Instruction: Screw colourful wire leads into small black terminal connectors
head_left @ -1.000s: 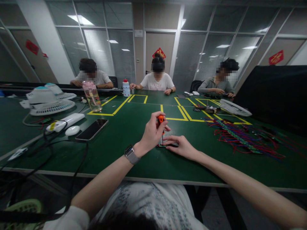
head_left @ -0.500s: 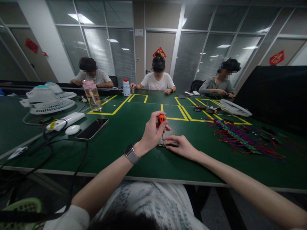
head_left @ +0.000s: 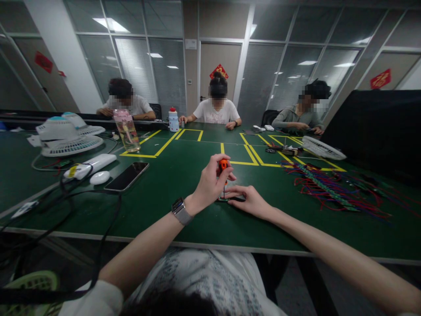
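My left hand [head_left: 212, 177], with a watch on its wrist, is wrapped round the orange handle of a screwdriver [head_left: 223, 164]. The screwdriver stands upright, its thin shaft pointing down at a small circuit board [head_left: 222, 200] on the table. Close beside it, my right hand [head_left: 248, 199] lies low over the tabletop, thumb and fingers closed on the small board and a dark piece [head_left: 239, 199] under the palm. Much of what these fingers hold is hidden, and the tip of the screwdriver is too small to make out clearly.
The green table [head_left: 184, 228] carries a phone [head_left: 128, 177], a white mouse [head_left: 99, 177], a drink bottle [head_left: 127, 131] and white fan parts [head_left: 69, 138] on the left. To the right lie circuit boards with red and blue wires [head_left: 329, 186]. Several people sit opposite.
My left hand and the screwdriver have shifted very slightly to the right, the fingers turned a little on the handle. My right hand stays nearly in place.
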A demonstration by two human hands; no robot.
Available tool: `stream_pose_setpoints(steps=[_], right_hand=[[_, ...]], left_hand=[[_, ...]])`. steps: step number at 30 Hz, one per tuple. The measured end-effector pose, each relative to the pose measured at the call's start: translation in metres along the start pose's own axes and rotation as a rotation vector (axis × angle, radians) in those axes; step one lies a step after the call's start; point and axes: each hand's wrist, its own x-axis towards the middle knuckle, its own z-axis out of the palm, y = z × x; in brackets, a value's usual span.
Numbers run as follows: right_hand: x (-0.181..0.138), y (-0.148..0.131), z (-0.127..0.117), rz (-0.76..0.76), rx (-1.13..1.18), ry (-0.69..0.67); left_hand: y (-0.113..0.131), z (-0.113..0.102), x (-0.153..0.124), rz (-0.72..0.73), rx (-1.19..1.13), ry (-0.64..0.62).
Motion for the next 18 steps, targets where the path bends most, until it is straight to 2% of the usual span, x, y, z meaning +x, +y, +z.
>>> stream_pose_setpoints(steps=[9, 18], right_hand=[[0.001, 0.000, -0.001, 0.011, 0.014, 0.001], [0.002, -0.001, -0.001, 0.014, 0.024, 0.010]], left_hand=[[0.000, 0.000, 0.002, 0.051, 0.018, -0.037], [0.012, -0.006, 0.010, -0.003, 0.022, -0.094]])
